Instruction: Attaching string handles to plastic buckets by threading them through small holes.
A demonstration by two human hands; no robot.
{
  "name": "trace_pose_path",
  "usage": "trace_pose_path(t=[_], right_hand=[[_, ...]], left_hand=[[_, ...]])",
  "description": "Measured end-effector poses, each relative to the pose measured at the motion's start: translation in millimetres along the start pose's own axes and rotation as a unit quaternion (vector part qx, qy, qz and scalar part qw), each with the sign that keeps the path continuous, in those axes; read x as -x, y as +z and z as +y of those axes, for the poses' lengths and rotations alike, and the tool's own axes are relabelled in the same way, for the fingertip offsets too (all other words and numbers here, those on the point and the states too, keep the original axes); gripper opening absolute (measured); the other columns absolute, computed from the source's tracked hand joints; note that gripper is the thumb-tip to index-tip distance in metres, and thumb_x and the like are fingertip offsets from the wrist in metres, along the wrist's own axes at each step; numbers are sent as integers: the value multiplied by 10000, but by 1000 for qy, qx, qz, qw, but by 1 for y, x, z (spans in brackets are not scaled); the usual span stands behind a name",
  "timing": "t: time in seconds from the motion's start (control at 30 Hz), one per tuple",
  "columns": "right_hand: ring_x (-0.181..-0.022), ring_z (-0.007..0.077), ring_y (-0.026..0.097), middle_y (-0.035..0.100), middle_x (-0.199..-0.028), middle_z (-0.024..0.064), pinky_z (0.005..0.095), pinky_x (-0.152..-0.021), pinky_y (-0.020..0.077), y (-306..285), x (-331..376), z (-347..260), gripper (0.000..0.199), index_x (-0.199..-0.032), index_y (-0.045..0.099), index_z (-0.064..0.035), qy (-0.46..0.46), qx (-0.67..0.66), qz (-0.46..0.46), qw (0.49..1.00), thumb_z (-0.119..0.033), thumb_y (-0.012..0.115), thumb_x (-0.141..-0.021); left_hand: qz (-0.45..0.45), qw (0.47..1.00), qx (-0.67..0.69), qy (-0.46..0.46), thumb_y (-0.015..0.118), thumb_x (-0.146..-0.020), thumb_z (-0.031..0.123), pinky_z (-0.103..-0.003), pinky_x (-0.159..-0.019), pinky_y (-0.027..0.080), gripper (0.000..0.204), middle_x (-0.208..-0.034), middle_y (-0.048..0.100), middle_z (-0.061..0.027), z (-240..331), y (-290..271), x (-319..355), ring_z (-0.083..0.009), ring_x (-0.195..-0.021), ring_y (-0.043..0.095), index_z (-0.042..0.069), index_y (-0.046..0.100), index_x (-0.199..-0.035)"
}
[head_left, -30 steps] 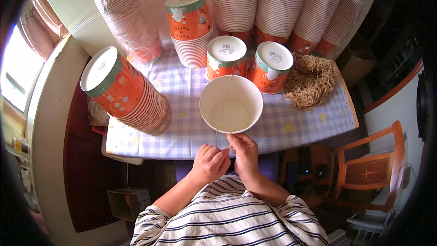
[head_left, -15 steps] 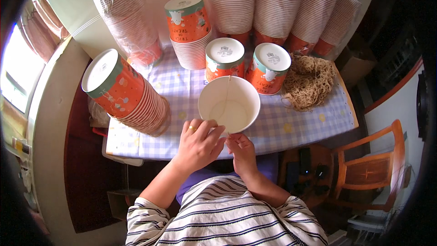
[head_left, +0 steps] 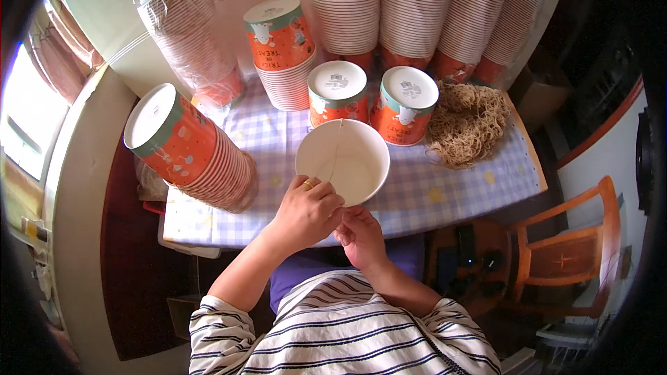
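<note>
An open paper bucket (head_left: 365, 156) with a white inside faces me at the table's near edge. A thin beige string (head_left: 336, 149) runs from its far rim down across the opening to my fingers. My left hand (head_left: 309, 210) is closed, its fingertips pinching the string at the near rim. Close against it, my right hand (head_left: 361, 235) pinches at the outside of the near rim, where the string's end seems to be; the fingers mostly hide it. Beyond the bucket, two upturned orange paper buckets, one on the left (head_left: 337, 94) and one on the right (head_left: 405, 105), stand close by.
A tangled bundle of beige string (head_left: 467, 125) lies at the right. One stack of orange buckets (head_left: 191, 149) leans at the left; another (head_left: 281, 52) stands farther back. Several plastic-wrapped stacks (head_left: 410, 14) line the back of the checked tablecloth (head_left: 445, 191). A wooden chair (head_left: 566, 257) is at the right.
Both hands have shifted slightly left along the near rim and are closer together. The string inside the bucket now slants toward my left fingers. The whole view has moved a little.
</note>
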State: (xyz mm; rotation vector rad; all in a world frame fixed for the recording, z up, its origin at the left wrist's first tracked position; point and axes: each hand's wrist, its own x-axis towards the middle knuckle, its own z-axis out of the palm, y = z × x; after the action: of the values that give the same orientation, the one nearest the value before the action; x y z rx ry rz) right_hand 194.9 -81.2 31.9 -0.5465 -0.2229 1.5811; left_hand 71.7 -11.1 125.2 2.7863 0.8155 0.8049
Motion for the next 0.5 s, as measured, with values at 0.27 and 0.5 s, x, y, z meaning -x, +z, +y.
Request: trace_pose_path(t=[0.27,0.5], right_hand=[[-524,68,459,568,-690,27,197,-451,348,-1,-2,0,121,-870,573,-46,-46,157,40,986,-163,594,-894],[-505,71,444,561,-680,18,210,-443,340,4,-1,0,87,-863,571,-39,-65,149,54,985,-119,605,-866]], left_hand=[[10,999,-16,28,687,-643,131,-360,-738,415,125,-730,581,-15,-3,3,-1,-200,-736,573,101,624,-746],[40,997,-40,54,691,-601,132,-351,-718,407,140,-701,558,-10,-1,7,-3,-192,-706,558,108,591,-697]])
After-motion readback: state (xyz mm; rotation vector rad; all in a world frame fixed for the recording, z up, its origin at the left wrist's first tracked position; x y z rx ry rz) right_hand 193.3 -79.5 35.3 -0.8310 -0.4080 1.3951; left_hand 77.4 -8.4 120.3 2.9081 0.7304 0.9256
